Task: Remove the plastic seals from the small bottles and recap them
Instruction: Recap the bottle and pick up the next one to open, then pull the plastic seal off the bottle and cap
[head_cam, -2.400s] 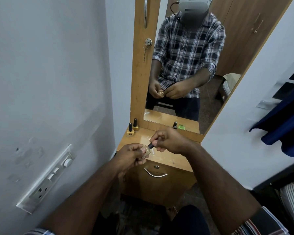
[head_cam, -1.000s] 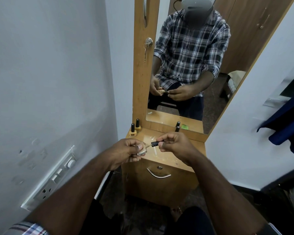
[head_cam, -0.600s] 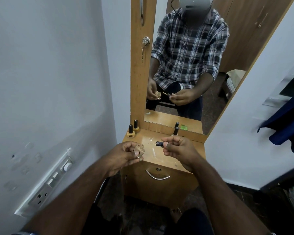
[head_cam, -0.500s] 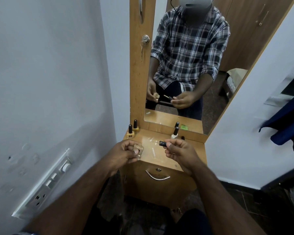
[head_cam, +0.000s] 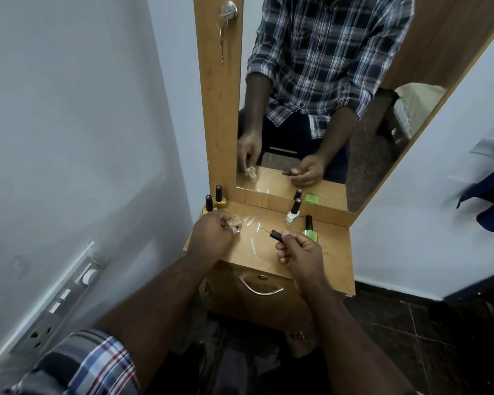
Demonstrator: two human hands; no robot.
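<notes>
My left hand (head_cam: 211, 233) grips a small beige bottle (head_cam: 234, 223) with no cap, low over the left side of the wooden dresser top (head_cam: 334, 252). My right hand (head_cam: 300, 252) pinches its black cap (head_cam: 277, 236), whose thin brush points left, well apart from the bottle. Two capped yellow bottles (head_cam: 214, 202) stand at the back left corner. A capped white bottle (head_cam: 293, 213) and a capped green bottle (head_cam: 309, 230) stand at the back right. Small clear plastic strips (head_cam: 253, 243) lie on the top between my hands.
A tall mirror (head_cam: 325, 109) rises behind the dresser top and shows my plaid shirt and both hands. A drawer with a metal handle (head_cam: 260, 289) sits below. A wall with a switch panel (head_cam: 54, 303) is close on the left; a dark garment (head_cam: 491, 201) hangs at right.
The cap with its brush came off the beige bottle. My hands moved apart and lowered toward the dresser top, the left one to the left side with the bottle.
</notes>
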